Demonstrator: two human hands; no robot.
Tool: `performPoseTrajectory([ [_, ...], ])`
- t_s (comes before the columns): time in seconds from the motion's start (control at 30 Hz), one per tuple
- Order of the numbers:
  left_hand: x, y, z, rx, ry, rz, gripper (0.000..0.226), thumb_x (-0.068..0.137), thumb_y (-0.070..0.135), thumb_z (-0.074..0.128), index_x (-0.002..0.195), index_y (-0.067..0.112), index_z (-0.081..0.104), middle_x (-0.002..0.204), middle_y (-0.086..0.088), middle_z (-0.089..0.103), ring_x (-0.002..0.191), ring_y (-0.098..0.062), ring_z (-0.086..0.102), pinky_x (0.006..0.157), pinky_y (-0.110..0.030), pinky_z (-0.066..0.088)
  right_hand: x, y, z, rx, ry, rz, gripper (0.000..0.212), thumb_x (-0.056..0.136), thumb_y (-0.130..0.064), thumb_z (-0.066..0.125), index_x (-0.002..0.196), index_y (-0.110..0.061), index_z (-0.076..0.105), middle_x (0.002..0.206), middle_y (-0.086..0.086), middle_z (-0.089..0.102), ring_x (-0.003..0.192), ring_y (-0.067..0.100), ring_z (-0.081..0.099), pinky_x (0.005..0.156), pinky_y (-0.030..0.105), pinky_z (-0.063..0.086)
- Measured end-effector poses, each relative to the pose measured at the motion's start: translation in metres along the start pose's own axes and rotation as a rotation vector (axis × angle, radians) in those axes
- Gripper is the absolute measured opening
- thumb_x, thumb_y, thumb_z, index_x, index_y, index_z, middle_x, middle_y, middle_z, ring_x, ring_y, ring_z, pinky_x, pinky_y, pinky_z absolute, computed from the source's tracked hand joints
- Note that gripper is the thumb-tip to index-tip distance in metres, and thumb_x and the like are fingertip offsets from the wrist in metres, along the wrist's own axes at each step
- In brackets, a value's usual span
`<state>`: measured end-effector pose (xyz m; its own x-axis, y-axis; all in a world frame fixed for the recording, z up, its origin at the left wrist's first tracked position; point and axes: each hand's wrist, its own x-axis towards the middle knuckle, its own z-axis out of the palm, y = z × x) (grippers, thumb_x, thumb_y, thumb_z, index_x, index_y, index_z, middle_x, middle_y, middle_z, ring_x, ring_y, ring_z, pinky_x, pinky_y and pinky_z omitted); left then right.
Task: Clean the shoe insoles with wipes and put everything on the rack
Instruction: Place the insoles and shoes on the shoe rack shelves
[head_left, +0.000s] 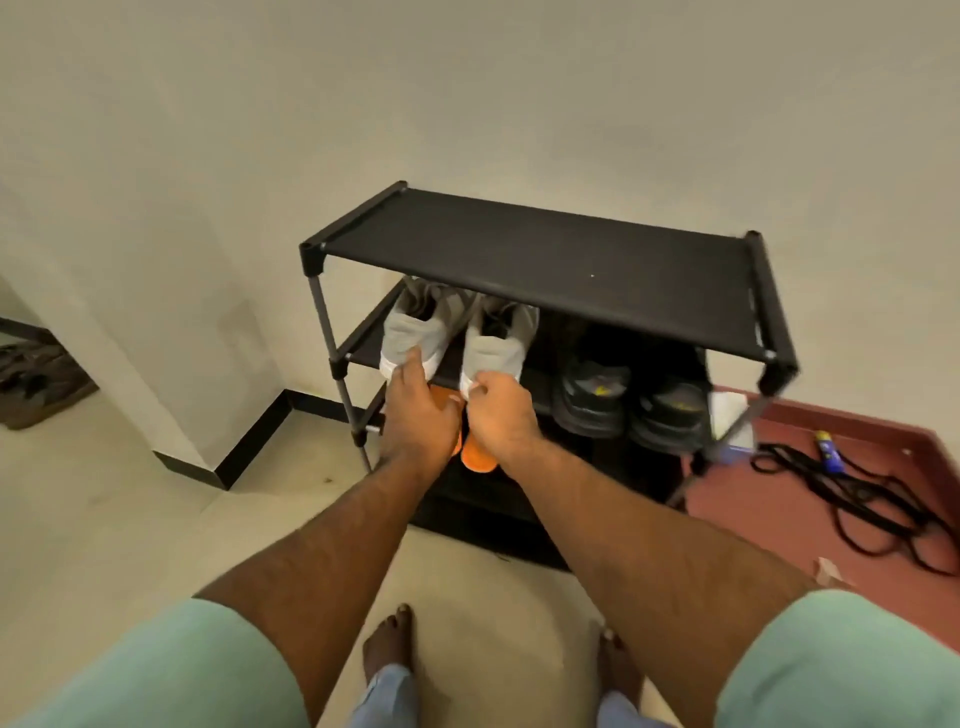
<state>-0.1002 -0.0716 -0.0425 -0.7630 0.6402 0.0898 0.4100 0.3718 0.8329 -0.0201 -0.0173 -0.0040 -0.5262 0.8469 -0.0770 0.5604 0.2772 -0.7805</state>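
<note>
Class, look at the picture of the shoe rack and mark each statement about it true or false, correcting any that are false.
1. The top shelf of the rack holds a pair of shoes. False: nothing lies on it.
2. The grey shoes sit on the middle shelf, to the left of the black shoes. True.
3. The left hand touches the heel of a grey shoe. True.
4. The right hand hangs at the person's side. False: it is at the heel of the other grey shoe.
5. A black cord lies on the floor to the right of the rack. True.
</note>
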Motion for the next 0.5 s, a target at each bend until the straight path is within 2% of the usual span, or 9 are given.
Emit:
performPoseTrajectory([
  [0.07,-0.041,0.025,0.01,-0.059,0.016,0.024,0.076,0.087,0.01,0.065,0.153,0.013,0.027,0.148,-0.011,0.042,0.139,-0.026,0.037,0.116,-0.039,0.032,-0.041,0.025,-0.028,-0.064,-0.005,0.006,0.025,0.093,-0.016,0.043,0.098,-0.008,0.067,0.107,0.015,0.066,0.098,0.03,0.06,0.075,0.032,0.045],
  [0.13,-0.082,0.048,0.023,-0.117,-0.041,0.074,0.072,0.085,0.007,0.065,0.15,0.014,0.034,0.138,-0.003,0.05,0.13,-0.019,0.046,0.111,-0.034,0.037,-0.079,0.045,-0.059,-0.151,-0.018,-0.026,0.024,0.093,-0.017,0.041,0.088,-0.011,0.064,0.104,0.015,0.066,0.1,0.034,0.06,0.081,0.036,0.049],
  [0.17,-0.098,0.056,0.03,-0.125,-0.079,0.089,0.07,0.085,0.006,0.064,0.149,0.016,0.036,0.135,0.001,0.051,0.127,-0.016,0.047,0.11,-0.032,0.038,-0.093,0.056,-0.072,-0.192,-0.016,-0.038,0.024,0.094,-0.016,0.04,0.092,-0.011,0.064,0.106,0.015,0.066,0.102,0.034,0.06,0.084,0.038,0.049],
  [0.27,-0.154,0.081,0.056,-0.08,-0.216,0.125,0.074,0.089,0.009,0.064,0.153,0.016,0.029,0.148,-0.007,0.045,0.138,-0.023,0.042,0.114,-0.036,0.035,-0.138,0.091,-0.124,-0.302,0.019,-0.038,0.024,0.094,-0.015,0.039,0.099,-0.01,0.062,0.107,0.014,0.065,0.102,0.034,0.059,0.087,0.042,0.049],
  [0.37,-0.193,0.106,0.09,-0.005,-0.342,0.195,0.073,0.09,0.012,0.064,0.154,0.015,0.028,0.153,-0.008,0.04,0.142,-0.023,0.037,0.112,-0.03,0.03,-0.161,0.127,-0.168,-0.36,0.057,-0.043,0.024,0.093,-0.014,0.042,0.104,-0.008,0.062,0.108,0.014,0.065,0.102,0.034,0.06,0.086,0.041,0.049],
  [0.43,-0.211,0.125,0.115,0.036,-0.426,0.272,0.066,0.09,0.008,0.063,0.15,0.013,0.037,0.149,-0.008,0.045,0.138,-0.022,0.04,0.107,-0.023,0.03,-0.171,0.151,-0.194,-0.336,0.068,-0.031,0.022,0.093,-0.015,0.043,0.102,-0.01,0.063,0.104,0.013,0.066,0.096,0.033,0.062,0.08,0.037,0.05],
  [0.5,-0.224,0.141,0.135,0.063,-0.484,0.33,0.051,0.089,0.004,0.061,0.139,0.008,0.05,0.137,-0.011,0.055,0.127,-0.024,0.051,0.098,-0.021,0.037,-0.177,0.169,-0.213,-0.309,0.079,-0.031,0.024,0.094,-0.015,0.041,0.102,-0.012,0.063,0.103,0.011,0.067,0.095,0.031,0.062,0.075,0.031,0.047],
])
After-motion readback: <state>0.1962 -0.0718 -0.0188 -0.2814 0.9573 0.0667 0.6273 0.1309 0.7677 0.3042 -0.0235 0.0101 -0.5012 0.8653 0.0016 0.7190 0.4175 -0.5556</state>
